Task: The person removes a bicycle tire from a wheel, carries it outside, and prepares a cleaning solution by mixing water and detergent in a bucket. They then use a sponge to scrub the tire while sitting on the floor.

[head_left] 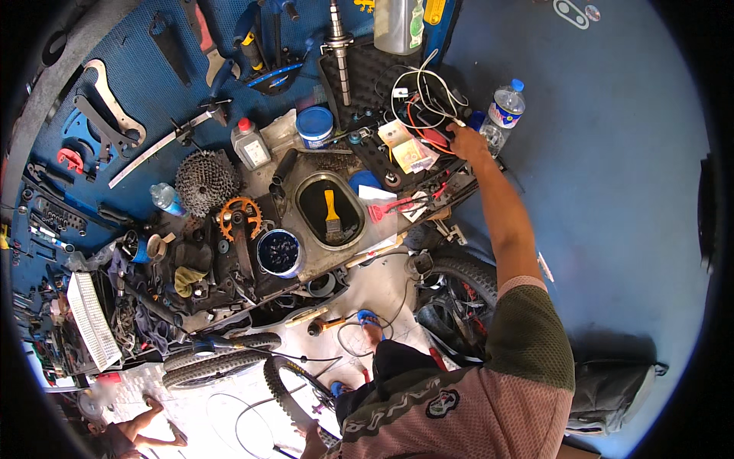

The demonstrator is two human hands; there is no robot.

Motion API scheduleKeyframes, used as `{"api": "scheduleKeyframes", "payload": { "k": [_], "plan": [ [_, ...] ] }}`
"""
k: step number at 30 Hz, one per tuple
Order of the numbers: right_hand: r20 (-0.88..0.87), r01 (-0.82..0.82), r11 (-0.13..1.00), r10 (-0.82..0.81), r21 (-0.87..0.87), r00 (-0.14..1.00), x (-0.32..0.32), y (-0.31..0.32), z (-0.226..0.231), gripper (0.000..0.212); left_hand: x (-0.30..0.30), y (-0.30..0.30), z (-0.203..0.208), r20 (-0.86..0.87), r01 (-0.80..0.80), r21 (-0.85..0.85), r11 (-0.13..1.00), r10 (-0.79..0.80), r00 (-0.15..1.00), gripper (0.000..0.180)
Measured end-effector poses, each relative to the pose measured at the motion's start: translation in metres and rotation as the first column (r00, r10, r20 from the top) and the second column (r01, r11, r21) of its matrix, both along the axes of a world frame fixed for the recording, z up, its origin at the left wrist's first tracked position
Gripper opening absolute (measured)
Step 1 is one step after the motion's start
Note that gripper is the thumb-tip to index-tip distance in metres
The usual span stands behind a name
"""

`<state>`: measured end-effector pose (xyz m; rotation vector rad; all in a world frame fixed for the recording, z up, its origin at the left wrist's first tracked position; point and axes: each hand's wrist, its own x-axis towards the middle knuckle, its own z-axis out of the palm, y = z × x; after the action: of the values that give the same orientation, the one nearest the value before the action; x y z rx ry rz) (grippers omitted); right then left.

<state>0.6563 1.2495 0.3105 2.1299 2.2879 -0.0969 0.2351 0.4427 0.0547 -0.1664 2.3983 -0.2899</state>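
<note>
My right arm stretches over the far right end of the workbench. My right hand (468,144) is closed at a tangle of white cable (436,92), and what its fingers hold is too small to make out. Just right of it stands a clear water bottle (505,115) with a blue cap. Banknotes (409,149) lie left of the hand, beside an orange cable (428,136). Low in the view, my left hand (312,440) is closed at the edge of a bicycle wheel (284,394) with a knobby tyre; part of its fingers is hidden.
On the bench (317,268) are a metal basin (304,233) with a yellow brush (331,210), a blue tub (279,252), a cassette (206,182) and an orange chainring (239,218). Tools hang on the blue wall (138,46). Another tyre (222,367) lies below; another person (126,436) is at lower left.
</note>
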Motion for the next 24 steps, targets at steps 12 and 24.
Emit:
{"api": "scheduleKeyframes", "payload": {
  "k": [12,24],
  "plan": [
    [-0.490,-0.278,0.930,0.363,0.239,0.792,-0.082,-0.202,0.044,0.050,-0.012,-0.007,-0.008,0.009,-0.085,-0.018,0.996,0.085,0.996,0.128],
    [-0.589,-0.824,0.517,0.600,-0.232,0.542,-0.158,-0.396,-0.031,0.044,-0.015,-0.022,-0.018,0.025,-0.085,-0.018,0.996,0.085,0.996,0.134]
  ]
}}
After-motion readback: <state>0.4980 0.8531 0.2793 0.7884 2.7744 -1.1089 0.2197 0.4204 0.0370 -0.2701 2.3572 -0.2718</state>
